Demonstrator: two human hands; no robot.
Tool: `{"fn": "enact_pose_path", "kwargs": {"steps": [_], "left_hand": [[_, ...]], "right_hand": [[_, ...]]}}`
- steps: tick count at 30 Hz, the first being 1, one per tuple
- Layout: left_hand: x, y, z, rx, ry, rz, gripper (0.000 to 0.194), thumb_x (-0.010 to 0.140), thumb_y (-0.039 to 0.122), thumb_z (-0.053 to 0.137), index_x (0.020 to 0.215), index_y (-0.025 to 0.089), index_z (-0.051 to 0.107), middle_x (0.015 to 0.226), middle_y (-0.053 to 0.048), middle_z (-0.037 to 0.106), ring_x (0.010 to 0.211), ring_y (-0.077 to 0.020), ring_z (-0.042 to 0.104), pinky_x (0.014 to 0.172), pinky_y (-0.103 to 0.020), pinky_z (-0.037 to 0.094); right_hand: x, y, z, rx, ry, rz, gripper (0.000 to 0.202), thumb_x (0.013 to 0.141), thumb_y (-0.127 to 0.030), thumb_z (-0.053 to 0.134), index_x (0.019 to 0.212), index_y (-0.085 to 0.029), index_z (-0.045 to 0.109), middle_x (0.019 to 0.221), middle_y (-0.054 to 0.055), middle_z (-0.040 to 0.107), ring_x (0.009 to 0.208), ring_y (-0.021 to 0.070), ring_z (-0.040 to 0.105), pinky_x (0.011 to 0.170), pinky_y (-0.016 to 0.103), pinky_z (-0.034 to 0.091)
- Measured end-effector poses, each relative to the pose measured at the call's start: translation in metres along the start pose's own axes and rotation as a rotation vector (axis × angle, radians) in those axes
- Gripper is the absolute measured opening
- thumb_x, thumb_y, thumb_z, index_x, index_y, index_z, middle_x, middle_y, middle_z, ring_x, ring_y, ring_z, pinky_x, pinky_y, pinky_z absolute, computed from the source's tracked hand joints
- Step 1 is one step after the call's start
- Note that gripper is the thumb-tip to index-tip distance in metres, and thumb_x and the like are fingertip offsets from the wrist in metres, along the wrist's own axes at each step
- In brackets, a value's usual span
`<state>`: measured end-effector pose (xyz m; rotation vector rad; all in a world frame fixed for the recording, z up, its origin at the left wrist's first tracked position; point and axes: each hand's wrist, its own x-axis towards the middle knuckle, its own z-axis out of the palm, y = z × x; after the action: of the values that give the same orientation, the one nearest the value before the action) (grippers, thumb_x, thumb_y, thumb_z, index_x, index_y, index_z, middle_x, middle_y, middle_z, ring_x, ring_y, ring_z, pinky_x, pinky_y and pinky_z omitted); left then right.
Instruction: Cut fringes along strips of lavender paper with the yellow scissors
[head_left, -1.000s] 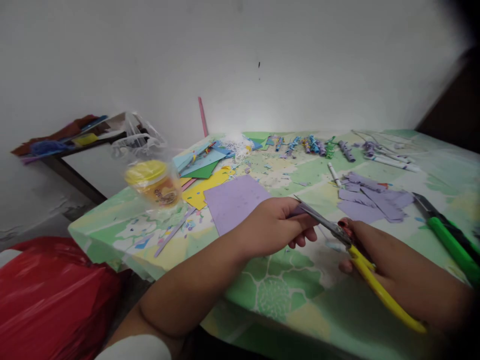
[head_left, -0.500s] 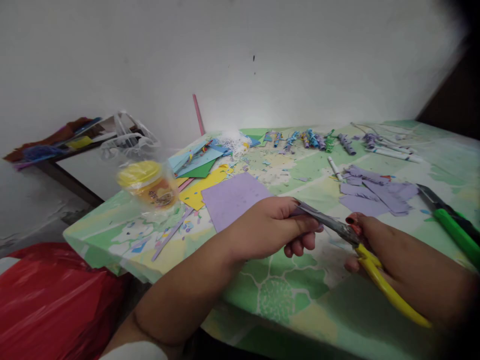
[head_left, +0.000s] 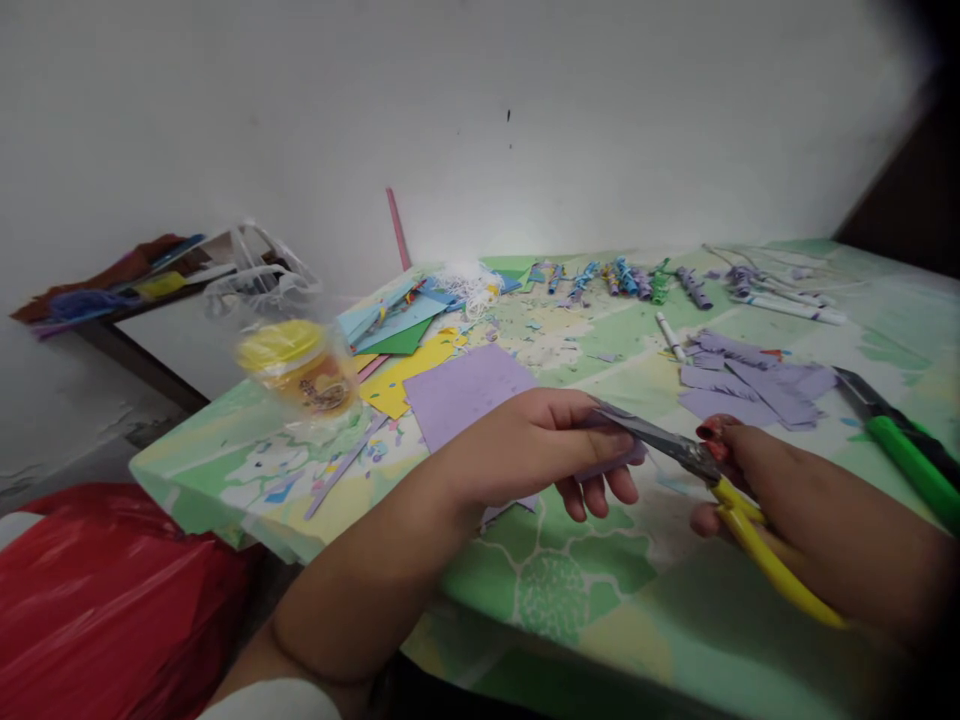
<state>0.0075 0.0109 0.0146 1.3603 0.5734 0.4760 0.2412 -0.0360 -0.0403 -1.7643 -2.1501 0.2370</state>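
My left hand (head_left: 551, 445) pinches a small purple paper piece (head_left: 611, 459) between thumb and fingers, its lower fingers loosely curled. My right hand (head_left: 757, 480) is closed on yellow-handled scissors (head_left: 739, 510), whose blades point left and lie against the paper by my left thumb. A large purple sheet (head_left: 469, 390) lies on the table behind my left wrist. Fringed purple strips (head_left: 757, 380) are piled beyond my right hand.
Green-handled scissors (head_left: 904, 450) lie at the right. Curled paper rolls (head_left: 622, 278) and markers (head_left: 787, 308) line the back. A bagged yellow-lidded tub (head_left: 300, 370) stands left, near coloured sheets (head_left: 405, 340). A red bag (head_left: 112, 600) is at lower left.
The lower fingers of my left hand have opened a little, and more of the purple piece shows below the thumb. The scissors' handles have shifted slightly up and left.
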Motion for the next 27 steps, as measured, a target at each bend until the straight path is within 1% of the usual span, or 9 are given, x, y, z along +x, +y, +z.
{"fn": "enact_pose_path", "kwargs": {"steps": [4, 7, 10, 13, 16, 19, 23, 27], "left_hand": [[0.002, 0.0, -0.001, 0.052, 0.031, 0.004, 0.012, 0.079, 0.024, 0.057, 0.072, 0.015, 0.057, 0.059, 0.002, 0.06, 0.043, -0.0046, 0.051, 0.039, -0.015, 0.039], [0.004, -0.001, 0.0, 0.133, 0.113, 0.066, 0.013, 0.08, 0.023, 0.054, 0.07, 0.015, 0.053, 0.057, 0.004, 0.057, 0.042, -0.003, 0.047, 0.039, -0.014, 0.036], [0.005, -0.003, 0.001, 0.23, 0.218, 0.166, 0.015, 0.081, 0.023, 0.051, 0.069, 0.015, 0.051, 0.059, 0.005, 0.055, 0.046, -0.0026, 0.046, 0.041, -0.014, 0.035], [0.006, -0.006, 0.002, 0.303, 0.267, 0.227, 0.016, 0.083, 0.024, 0.049, 0.069, 0.016, 0.05, 0.06, 0.004, 0.055, 0.047, -0.0031, 0.046, 0.043, -0.015, 0.035], [0.006, -0.008, 0.005, 0.372, 0.291, 0.247, 0.014, 0.083, 0.021, 0.047, 0.07, 0.016, 0.051, 0.06, 0.005, 0.054, 0.048, -0.0033, 0.046, 0.046, -0.016, 0.037], [0.006, -0.007, 0.008, 0.44, 0.298, 0.237, 0.014, 0.083, 0.019, 0.046, 0.071, 0.017, 0.052, 0.061, 0.005, 0.054, 0.05, -0.004, 0.047, 0.049, -0.017, 0.039], [0.005, -0.007, 0.011, 0.535, 0.291, 0.207, 0.018, 0.084, 0.021, 0.045, 0.068, 0.016, 0.053, 0.057, 0.005, 0.052, 0.05, -0.0047, 0.047, 0.051, -0.018, 0.038], [0.004, -0.008, 0.012, 0.554, 0.302, 0.226, 0.018, 0.084, 0.024, 0.046, 0.07, 0.017, 0.053, 0.061, 0.003, 0.055, 0.051, -0.0056, 0.049, 0.051, -0.018, 0.037]], "right_hand": [[0.003, -0.001, 0.0, 0.036, -0.028, 0.039, 0.033, 0.068, -0.053, 0.053, 0.088, -0.028, 0.045, 0.074, 0.002, 0.063, 0.061, 0.0245, 0.061, 0.057, 0.037, 0.047], [0.004, -0.003, -0.003, 0.073, -0.036, 0.047, 0.03, 0.068, -0.05, 0.056, 0.087, -0.028, 0.048, 0.074, 0.001, 0.063, 0.062, 0.024, 0.059, 0.058, 0.036, 0.046], [0.003, -0.005, -0.007, 0.125, -0.044, 0.031, 0.028, 0.073, -0.049, 0.055, 0.091, -0.027, 0.051, 0.087, 0.005, 0.066, 0.075, 0.027, 0.062, 0.067, 0.04, 0.048], [0.001, -0.005, -0.007, 0.161, -0.061, 0.025, 0.034, 0.073, -0.051, 0.056, 0.096, -0.026, 0.052, 0.097, 0.007, 0.066, 0.087, 0.0307, 0.061, 0.076, 0.045, 0.048], [0.001, -0.003, -0.004, 0.175, -0.078, 0.03, 0.041, 0.072, -0.053, 0.056, 0.101, -0.025, 0.051, 0.103, 0.008, 0.064, 0.092, 0.0314, 0.06, 0.082, 0.048, 0.046], [0.001, -0.003, -0.002, 0.187, -0.094, 0.033, 0.042, 0.074, -0.054, 0.055, 0.103, -0.025, 0.05, 0.105, 0.009, 0.063, 0.094, 0.0315, 0.06, 0.084, 0.05, 0.045], [-0.001, -0.006, -0.002, 0.223, -0.1, 0.01, 0.044, 0.073, -0.052, 0.056, 0.107, -0.025, 0.051, 0.106, 0.01, 0.064, 0.095, 0.032, 0.061, 0.081, 0.048, 0.049], [-0.002, -0.009, -0.003, 0.235, -0.095, 0.001, 0.052, 0.072, -0.055, 0.056, 0.112, -0.022, 0.052, 0.106, 0.013, 0.065, 0.099, 0.0346, 0.061, 0.078, 0.047, 0.052]]}}
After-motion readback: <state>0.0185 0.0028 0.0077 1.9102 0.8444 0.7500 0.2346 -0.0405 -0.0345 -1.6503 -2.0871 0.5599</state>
